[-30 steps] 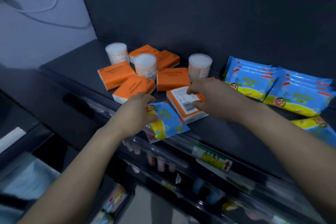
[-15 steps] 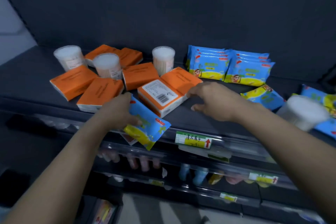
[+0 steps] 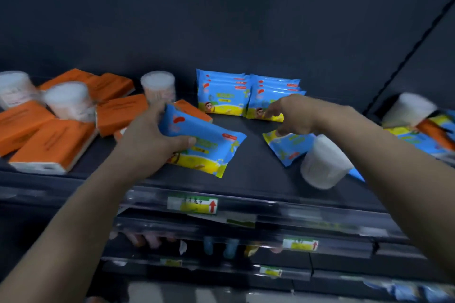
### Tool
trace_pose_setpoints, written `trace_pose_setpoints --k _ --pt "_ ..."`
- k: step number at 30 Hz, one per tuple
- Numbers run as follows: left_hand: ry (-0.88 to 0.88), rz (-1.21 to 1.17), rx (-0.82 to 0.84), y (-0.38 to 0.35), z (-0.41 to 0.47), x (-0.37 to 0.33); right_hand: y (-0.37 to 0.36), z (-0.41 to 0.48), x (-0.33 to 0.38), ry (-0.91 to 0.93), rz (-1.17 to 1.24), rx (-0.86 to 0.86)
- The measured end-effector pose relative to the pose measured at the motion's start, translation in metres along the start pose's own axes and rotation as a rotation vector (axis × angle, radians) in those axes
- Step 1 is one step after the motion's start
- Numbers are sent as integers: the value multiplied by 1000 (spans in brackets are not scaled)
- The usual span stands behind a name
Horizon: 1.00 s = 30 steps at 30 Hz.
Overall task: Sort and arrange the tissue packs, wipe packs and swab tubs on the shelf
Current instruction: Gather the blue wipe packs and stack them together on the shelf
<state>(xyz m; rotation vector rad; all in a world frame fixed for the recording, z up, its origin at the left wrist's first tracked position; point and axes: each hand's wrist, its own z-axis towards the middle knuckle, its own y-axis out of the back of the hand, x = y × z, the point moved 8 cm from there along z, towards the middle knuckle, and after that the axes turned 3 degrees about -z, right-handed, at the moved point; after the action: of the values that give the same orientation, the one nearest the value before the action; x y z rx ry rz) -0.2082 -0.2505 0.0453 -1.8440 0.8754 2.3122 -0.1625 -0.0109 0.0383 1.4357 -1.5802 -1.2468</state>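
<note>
Supporting shelf [image 3: 253, 172]: a dark board is carrying everything and running under both sets of fingers.
Tissue packs [image 3: 51, 145]: orange blocks are lying in a loose, partly overlapping cluster to the left of the left fingers. One more is peeking out from behind those fingers.
Wipe stacks [image 3: 222, 96]: two blue-and-yellow piles are sitting side by side at the back wall, just beyond the right fingertips.
Left hand [image 3: 150, 140]: fingers and thumb are curling round a wipe pack, with the thumb pressing on its printed face.
Right hand [image 3: 295, 115]: fingers [image 3: 272, 112] are bending downward. I cannot tell whether they are pinching anything.
Held wipe pack [image 3: 204, 147]: it is sticking out of the left fingers toward the right hand, tilted.
Loose wipe pack [image 3: 285, 146]: it is lying flat just below the right fingers, its upper edge meeting the fingertips.
Swab tubs [image 3: 158, 86]: three are standing among the orange blocks, beyond and left of the left fingers. One is lying on its side under the right wrist, and another is showing blurred far right.
Price tag [image 3: 192, 205]: it is sitting on the front rail, nearer than all the fingers.
</note>
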Motion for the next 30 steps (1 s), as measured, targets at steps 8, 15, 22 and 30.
trace_pose_setpoints --k 8,15,22,30 --pt "18 -97 -69 -56 28 -9 -30 29 -78 -100 -65 154" --pt "58 -52 -138 -76 35 -10 -67 37 -100 -129 51 338" --pt "103 54 -193 -79 35 -3 -70 43 -98 -78 58 295" --pt "108 -38 -127 -76 45 -3 -38 49 -100 -77 453 161"
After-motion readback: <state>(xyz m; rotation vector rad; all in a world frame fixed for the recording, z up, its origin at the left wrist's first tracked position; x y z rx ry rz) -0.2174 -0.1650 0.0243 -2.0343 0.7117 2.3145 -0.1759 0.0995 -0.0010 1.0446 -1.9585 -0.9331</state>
